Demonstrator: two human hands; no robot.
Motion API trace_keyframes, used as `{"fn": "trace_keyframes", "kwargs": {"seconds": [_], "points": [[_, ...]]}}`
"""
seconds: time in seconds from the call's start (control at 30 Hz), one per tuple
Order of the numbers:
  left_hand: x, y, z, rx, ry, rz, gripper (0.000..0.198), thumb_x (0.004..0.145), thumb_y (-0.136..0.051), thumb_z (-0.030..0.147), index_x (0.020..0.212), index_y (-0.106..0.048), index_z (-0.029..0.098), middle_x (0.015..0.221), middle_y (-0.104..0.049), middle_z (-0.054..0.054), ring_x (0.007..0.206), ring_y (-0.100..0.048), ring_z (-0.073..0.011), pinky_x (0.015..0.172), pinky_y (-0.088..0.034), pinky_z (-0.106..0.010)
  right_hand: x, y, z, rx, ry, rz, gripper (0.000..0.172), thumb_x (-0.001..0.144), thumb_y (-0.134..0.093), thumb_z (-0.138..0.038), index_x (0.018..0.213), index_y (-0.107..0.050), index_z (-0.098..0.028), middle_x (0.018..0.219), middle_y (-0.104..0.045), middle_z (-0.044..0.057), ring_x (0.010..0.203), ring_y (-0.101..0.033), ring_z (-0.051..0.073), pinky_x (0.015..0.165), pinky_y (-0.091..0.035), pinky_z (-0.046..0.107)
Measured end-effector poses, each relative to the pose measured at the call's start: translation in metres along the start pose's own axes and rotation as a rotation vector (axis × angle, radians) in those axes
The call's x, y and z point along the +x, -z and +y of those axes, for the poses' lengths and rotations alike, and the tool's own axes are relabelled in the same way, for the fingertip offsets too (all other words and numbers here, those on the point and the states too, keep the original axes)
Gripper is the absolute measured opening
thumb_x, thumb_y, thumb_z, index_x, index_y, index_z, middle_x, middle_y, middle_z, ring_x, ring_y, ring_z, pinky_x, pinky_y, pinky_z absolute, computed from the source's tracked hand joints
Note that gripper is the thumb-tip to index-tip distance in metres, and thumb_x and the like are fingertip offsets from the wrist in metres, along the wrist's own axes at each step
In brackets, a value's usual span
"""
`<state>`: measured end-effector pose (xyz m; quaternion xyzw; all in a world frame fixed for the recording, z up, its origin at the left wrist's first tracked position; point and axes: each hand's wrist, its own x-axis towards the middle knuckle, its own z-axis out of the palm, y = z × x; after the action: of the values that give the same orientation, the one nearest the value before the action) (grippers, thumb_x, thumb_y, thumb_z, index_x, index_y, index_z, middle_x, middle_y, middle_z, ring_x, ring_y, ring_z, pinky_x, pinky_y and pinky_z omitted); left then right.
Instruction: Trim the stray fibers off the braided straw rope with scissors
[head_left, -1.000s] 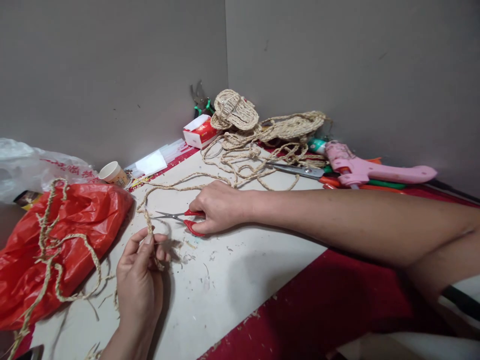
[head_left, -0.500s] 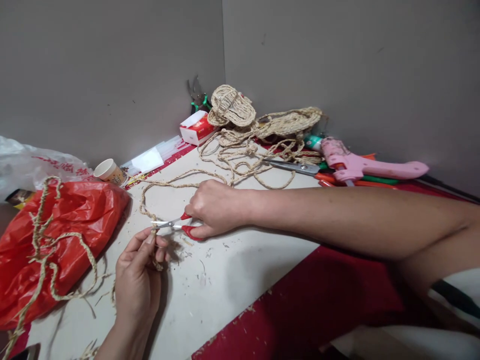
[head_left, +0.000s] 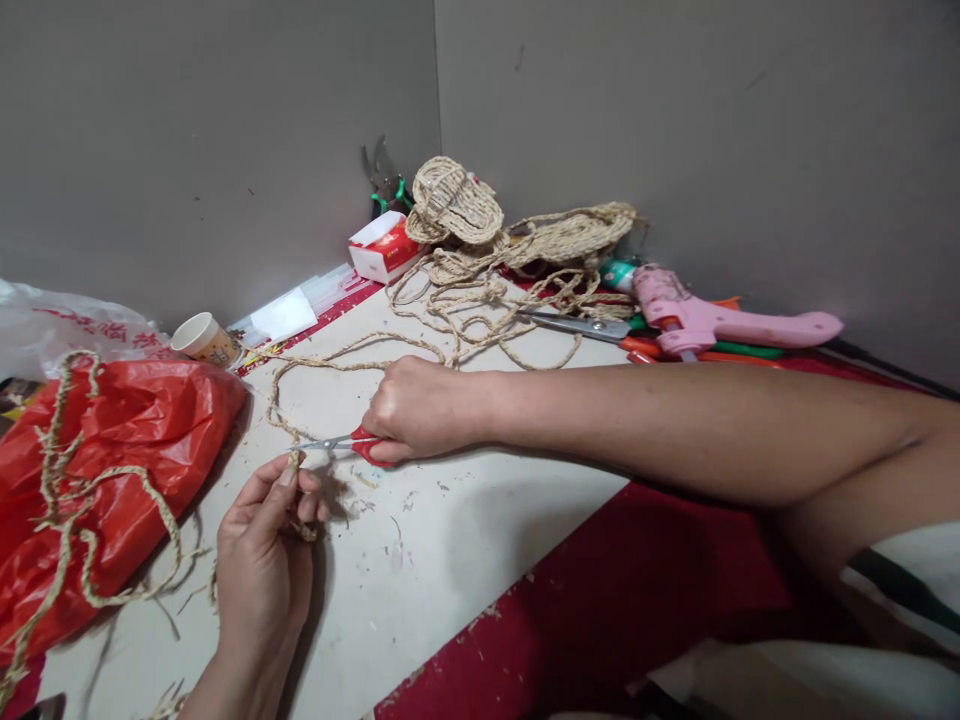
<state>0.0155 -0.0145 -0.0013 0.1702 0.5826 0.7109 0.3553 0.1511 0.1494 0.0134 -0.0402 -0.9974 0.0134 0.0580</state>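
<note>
My left hand [head_left: 264,540] pinches a short piece of braided straw rope [head_left: 295,459] between thumb and fingers, and its lower end shows below the fingertips. In my right hand [head_left: 417,405] are small red-handled scissors [head_left: 339,443], their blades closed together just above the pinched rope. A longer strand of the same rope [head_left: 274,392] runs from the blade tips up and back over the white board. Whether the rope is cut through at the blades I cannot tell for certain.
Rope coils [head_left: 457,205] lie at the back near a red-and-white box [head_left: 384,247] and green-handled pliers [head_left: 386,185]. A pink glue gun [head_left: 735,325] and large shears [head_left: 581,325] lie right. A paper cup [head_left: 202,338] and red plastic bag [head_left: 180,420] stand left.
The scissor blades and handles have come together from a spread position across the rope. The whole view has shifted slightly; both hands keep their grip.
</note>
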Motion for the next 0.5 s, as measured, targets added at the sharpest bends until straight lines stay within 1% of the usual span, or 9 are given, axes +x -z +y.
{"fn": "trace_keyframes", "kwargs": {"seconds": [0.1, 0.2, 0.3, 0.5], "points": [[0.0003, -0.0008, -0.0001, -0.019, -0.016, -0.005, 0.023, 0.063, -0.083, 0.018, 0.082, -0.070, 0.015, 0.065, -0.061, -0.001, 0.052, -0.048, -0.0082, 0.050, -0.047, -0.020, -0.0007, -0.0030, 0.0002, 0.034, 0.048, 0.040, 0.037, 0.091, -0.048, -0.043, 0.082, -0.074, -0.018, 0.076, -0.074, 0.008, 0.062, -0.058, 0.016, 0.055, -0.017, 0.031], [0.0000, -0.0010, 0.0002, -0.016, -0.022, -0.001, 0.023, 0.064, -0.082, 0.018, 0.082, -0.069, 0.015, 0.066, -0.061, -0.001, 0.052, -0.047, -0.0080, 0.051, -0.047, -0.020, -0.0010, -0.0034, -0.0003, 0.071, -0.039, 0.088, 0.040, 0.088, -0.049, -0.047, 0.080, -0.075, -0.017, 0.072, -0.073, 0.009, 0.060, -0.057, 0.016, 0.054, -0.018, 0.030], [-0.0007, -0.0007, 0.0006, -0.005, -0.020, -0.003, 0.023, 0.064, -0.082, 0.018, 0.083, -0.070, 0.015, 0.066, -0.061, -0.001, 0.052, -0.047, -0.0079, 0.051, -0.046, -0.020, -0.0011, -0.0020, -0.0009, 0.075, -0.116, 0.090, 0.041, 0.084, -0.050, -0.049, 0.079, -0.075, -0.016, 0.071, -0.073, 0.010, 0.060, -0.057, 0.017, 0.054, -0.018, 0.030], [-0.0005, -0.0009, -0.0001, 0.007, -0.022, -0.040, 0.019, 0.067, -0.081, 0.020, 0.082, -0.071, 0.015, 0.066, -0.061, -0.001, 0.053, -0.047, -0.0080, 0.051, -0.045, -0.020, -0.0014, -0.0043, -0.0022, 0.009, -0.048, 0.092, 0.047, 0.085, -0.048, -0.052, 0.083, -0.076, -0.014, 0.074, -0.073, 0.013, 0.065, -0.062, 0.022, 0.056, -0.023, 0.030]]}}
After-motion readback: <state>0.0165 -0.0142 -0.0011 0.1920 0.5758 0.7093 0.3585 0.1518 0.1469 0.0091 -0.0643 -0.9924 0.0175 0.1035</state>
